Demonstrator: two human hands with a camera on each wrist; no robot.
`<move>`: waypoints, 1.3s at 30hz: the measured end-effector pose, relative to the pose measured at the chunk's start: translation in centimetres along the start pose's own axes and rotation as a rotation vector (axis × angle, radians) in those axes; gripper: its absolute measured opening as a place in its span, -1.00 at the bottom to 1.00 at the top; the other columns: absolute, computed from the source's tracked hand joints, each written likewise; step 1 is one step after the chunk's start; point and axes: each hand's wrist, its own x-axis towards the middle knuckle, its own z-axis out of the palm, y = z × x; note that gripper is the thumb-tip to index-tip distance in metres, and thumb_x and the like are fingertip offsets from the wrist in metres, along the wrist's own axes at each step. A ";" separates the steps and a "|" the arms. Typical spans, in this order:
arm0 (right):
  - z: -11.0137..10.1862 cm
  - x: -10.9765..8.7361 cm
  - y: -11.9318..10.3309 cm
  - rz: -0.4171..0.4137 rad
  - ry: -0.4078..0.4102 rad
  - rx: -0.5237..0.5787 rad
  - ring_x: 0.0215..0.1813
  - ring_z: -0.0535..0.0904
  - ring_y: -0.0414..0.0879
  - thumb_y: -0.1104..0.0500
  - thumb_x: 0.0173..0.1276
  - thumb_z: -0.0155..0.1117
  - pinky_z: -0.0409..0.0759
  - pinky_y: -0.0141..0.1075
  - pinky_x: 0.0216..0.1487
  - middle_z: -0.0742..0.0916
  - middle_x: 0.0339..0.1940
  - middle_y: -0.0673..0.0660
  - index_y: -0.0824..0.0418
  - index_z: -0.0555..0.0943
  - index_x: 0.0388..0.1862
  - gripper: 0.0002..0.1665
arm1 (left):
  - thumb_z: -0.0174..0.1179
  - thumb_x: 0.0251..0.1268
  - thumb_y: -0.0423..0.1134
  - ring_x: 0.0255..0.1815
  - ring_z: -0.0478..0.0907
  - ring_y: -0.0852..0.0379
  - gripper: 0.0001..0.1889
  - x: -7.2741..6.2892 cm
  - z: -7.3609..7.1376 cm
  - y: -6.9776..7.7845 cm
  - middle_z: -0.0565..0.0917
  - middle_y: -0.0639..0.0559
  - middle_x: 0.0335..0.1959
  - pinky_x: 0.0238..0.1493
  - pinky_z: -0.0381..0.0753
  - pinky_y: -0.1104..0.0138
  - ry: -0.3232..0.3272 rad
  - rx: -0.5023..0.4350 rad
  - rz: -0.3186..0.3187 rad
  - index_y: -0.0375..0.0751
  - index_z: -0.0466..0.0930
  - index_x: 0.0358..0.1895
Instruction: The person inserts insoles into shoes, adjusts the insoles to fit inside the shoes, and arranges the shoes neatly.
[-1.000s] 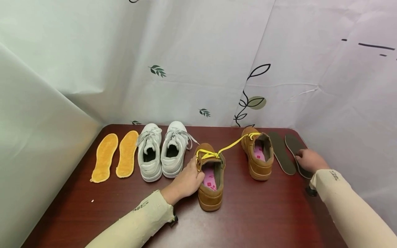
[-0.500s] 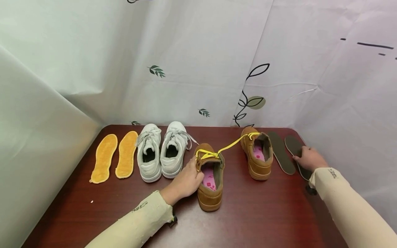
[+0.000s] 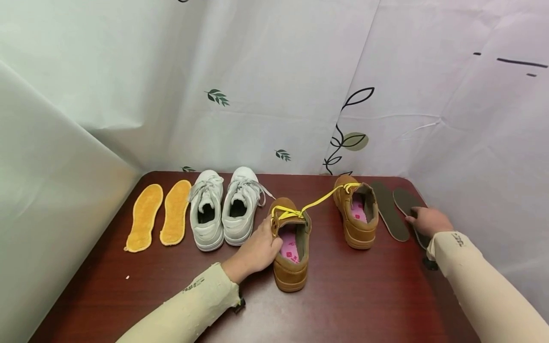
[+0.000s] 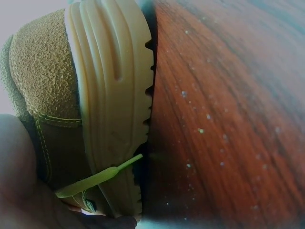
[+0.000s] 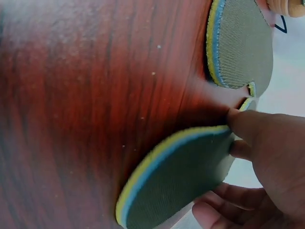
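My left hand (image 3: 257,247) grips the near-left side of a brown suede shoe (image 3: 290,276) with yellow laces and a pink inner sole. The wrist view shows that shoe's ridged tan sole (image 4: 112,90) on the table. At the right, my right hand (image 3: 431,221) holds a dark olive insole (image 3: 405,200) across its width. In the right wrist view, the thumb (image 5: 243,126) is at one edge and fingers (image 5: 212,212) are at the other. A matching insole (image 3: 390,214) lies just left of it, beside the second brown shoe (image 3: 360,238).
White sneakers (image 3: 208,238) stand left of centre, and two orange fuzzy insoles (image 3: 144,216) lie farther left. A yellow lace (image 3: 321,200) stretches between the brown shoes. Everything rests on a dark red wooden table (image 3: 351,295), with a white patterned curtain (image 3: 274,95) behind.
The right hand's fingers have shifted slightly on the olive insole, whose near end has moved a little to the left. The left hand and the brown shoe stay in place.
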 end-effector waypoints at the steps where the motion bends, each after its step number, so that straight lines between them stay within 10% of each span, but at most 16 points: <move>1: 0.0 0.1 0.1 -0.004 0.000 0.001 0.13 0.47 0.58 0.05 0.48 0.13 0.50 0.30 0.01 0.54 0.15 0.65 0.62 0.39 0.29 -0.32 | -0.07 0.34 -0.11 0.45 0.30 -0.17 -0.23 0.0 0.0 0.0 0.29 -0.36 0.47 0.44 0.31 0.01 0.001 0.001 0.001 -0.49 0.00 0.52; 5: -0.2 0.4 0.4 -0.018 -0.007 0.011 0.04 0.53 0.55 0.08 0.46 0.13 0.55 0.25 -0.12 0.59 0.08 0.63 0.58 0.47 0.23 -0.39 | -0.07 0.33 -0.12 0.45 0.32 -0.18 -0.23 0.0 0.0 0.0 0.30 -0.36 0.46 0.43 0.32 0.01 0.006 0.002 0.002 -0.48 0.00 0.52; 14: -0.2 0.6 1.0 0.002 -0.031 0.029 -0.49 0.46 0.04 0.08 0.47 0.13 0.41 -0.08 -0.45 0.56 -0.57 0.15 0.14 0.46 -0.61 -0.60 | -0.05 0.35 -0.14 0.44 0.33 -0.14 -0.23 0.1 0.0 0.0 0.30 -0.34 0.46 0.43 0.32 0.03 0.003 -0.014 0.022 -0.46 -0.03 0.54; 39: -1.9 -0.7 -1.0 0.018 0.289 0.064 -0.57 0.33 0.01 0.08 0.33 0.11 0.28 -0.12 -0.54 0.42 -0.72 0.06 0.11 0.34 -0.76 -0.55 | -0.06 0.36 -0.18 0.46 0.28 -0.11 -0.23 0.4 -0.5 -0.5 0.20 -0.41 0.50 0.47 0.27 0.08 -0.062 -0.060 0.080 -0.45 -0.09 0.55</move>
